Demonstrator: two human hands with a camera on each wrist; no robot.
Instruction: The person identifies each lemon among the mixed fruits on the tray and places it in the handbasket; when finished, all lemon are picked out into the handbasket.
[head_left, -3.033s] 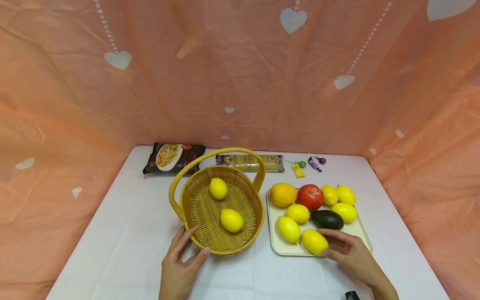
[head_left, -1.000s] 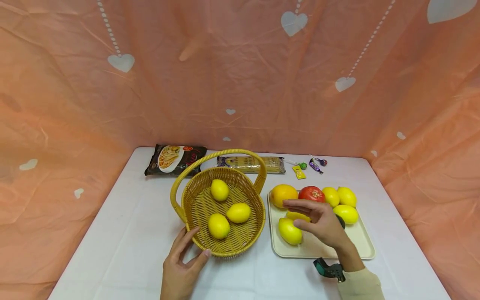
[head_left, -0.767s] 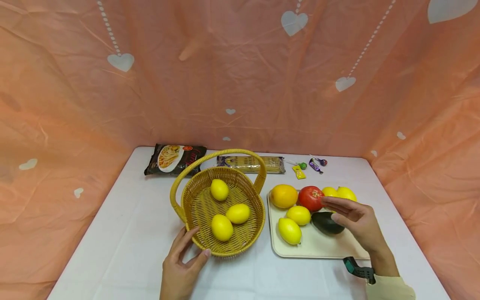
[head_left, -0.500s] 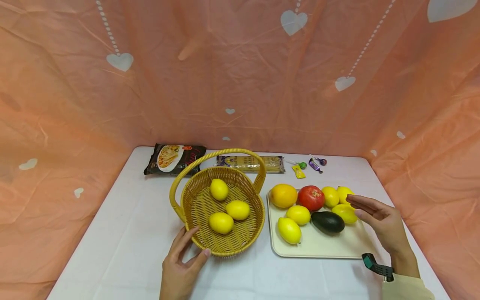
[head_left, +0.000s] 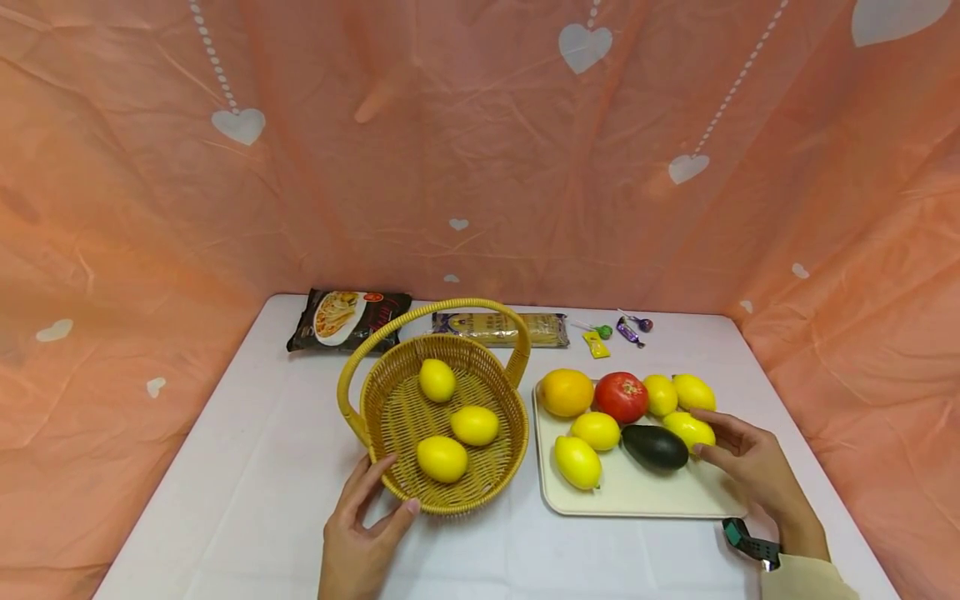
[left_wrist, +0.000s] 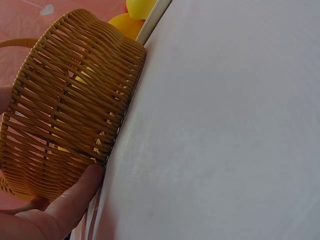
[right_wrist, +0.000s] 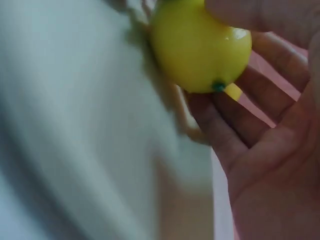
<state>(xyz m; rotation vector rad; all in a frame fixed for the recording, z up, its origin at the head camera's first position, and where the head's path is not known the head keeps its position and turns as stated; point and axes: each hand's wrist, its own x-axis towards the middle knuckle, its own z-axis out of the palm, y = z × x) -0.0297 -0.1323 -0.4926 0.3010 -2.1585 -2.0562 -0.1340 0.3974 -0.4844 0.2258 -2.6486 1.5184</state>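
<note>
A round yellow wicker basket (head_left: 517, 450) with a tall handle holds three lemons (head_left: 442, 459). My left hand (head_left: 363, 533) grips its near left side, one finger over the rim; in the left wrist view a fingertip (left_wrist: 90, 177) touches the woven wall low down. On the right my right hand (head_left: 757, 467) reaches over a cream tray (head_left: 637, 496) and has its thumb and fingers around a lemon (head_left: 688, 430) at the right. The right wrist view shows that lemon (right_wrist: 200, 50) between thumb and fingers, close over the tray.
Also on the tray are an avocado (head_left: 655, 447), a red tomato-like fruit (head_left: 621, 397), an orange-yellow fruit (head_left: 566, 392) and several lemons (head_left: 578, 462). Behind stand a black food packet (head_left: 348, 317), a noodle packet (head_left: 543, 329), and sweets (head_left: 597, 343). A dark wristband (head_left: 750, 543) hangs by the right wrist.
One lemon went from the tray's front into the basket, where it rolled slightly. My right hand then came back right and lowered onto the right-hand lemon. My left hand stayed at the basket.
</note>
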